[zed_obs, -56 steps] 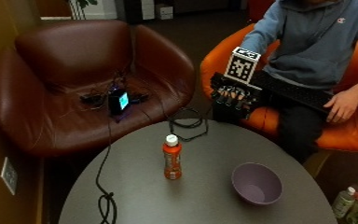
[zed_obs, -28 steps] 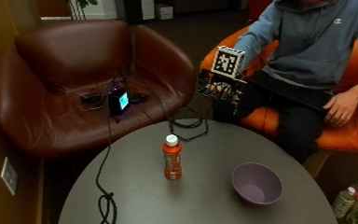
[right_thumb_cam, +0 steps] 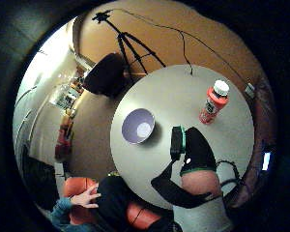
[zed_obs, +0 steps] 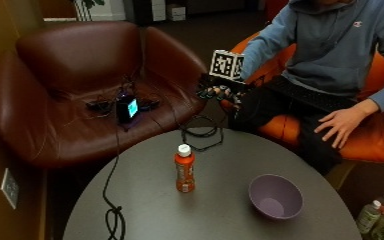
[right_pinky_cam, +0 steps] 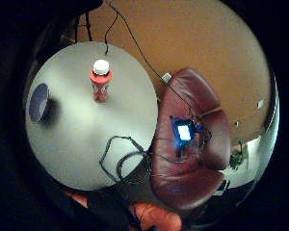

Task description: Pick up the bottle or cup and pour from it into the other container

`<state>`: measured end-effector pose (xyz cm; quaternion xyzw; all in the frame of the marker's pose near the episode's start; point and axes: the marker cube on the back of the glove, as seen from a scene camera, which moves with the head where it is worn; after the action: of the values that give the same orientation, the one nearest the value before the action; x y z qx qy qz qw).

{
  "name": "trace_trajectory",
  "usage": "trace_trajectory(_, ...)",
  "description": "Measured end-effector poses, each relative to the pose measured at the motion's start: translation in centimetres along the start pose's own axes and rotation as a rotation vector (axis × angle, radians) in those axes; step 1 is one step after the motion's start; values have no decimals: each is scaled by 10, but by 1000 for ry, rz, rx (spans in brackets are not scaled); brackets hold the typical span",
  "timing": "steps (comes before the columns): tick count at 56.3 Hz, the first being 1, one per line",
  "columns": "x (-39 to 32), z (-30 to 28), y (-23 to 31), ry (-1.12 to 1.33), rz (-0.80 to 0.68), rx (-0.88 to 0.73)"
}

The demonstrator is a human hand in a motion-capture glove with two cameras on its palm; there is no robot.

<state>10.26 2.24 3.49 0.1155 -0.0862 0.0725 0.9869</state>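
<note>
An orange bottle [zed_obs: 185, 172] with a white cap stands upright near the middle of the round grey table [zed_obs: 232, 155]. To its right sits a purple bowl [zed_obs: 276, 196]. My gloved right hand [zed_obs: 220, 91] hangs in the air above the table's far edge, well apart from both, fingers relaxed and holding nothing. From the thumb side palm view the bowl [right_thumb_cam: 138, 126] and bottle [right_thumb_cam: 214, 102] lie below, with my thumb [right_thumb_cam: 193, 150] in front of the table. The little finger side palm view shows the bottle [right_pinky_cam: 100, 82] and the bowl [right_pinky_cam: 38, 102] too.
A coil of black cable [zed_obs: 202, 132] lies on the table's far edge, another cable [zed_obs: 112, 210] on its left side. A brown leather armchair [zed_obs: 59, 125] holds a lit device [zed_obs: 127, 107]. The bare left hand [zed_obs: 342, 122] rests on the person's thigh. Small bottles [zed_obs: 378, 215] stand on the floor.
My right hand has moved left from beside the person's lap toward the armchair and the table's far edge. Bottle and bowl have not moved.
</note>
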Motion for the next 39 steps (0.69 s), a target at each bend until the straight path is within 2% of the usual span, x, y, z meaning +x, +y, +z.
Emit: trace_trajectory(39, 78, 59, -5, -252, 183, 26)
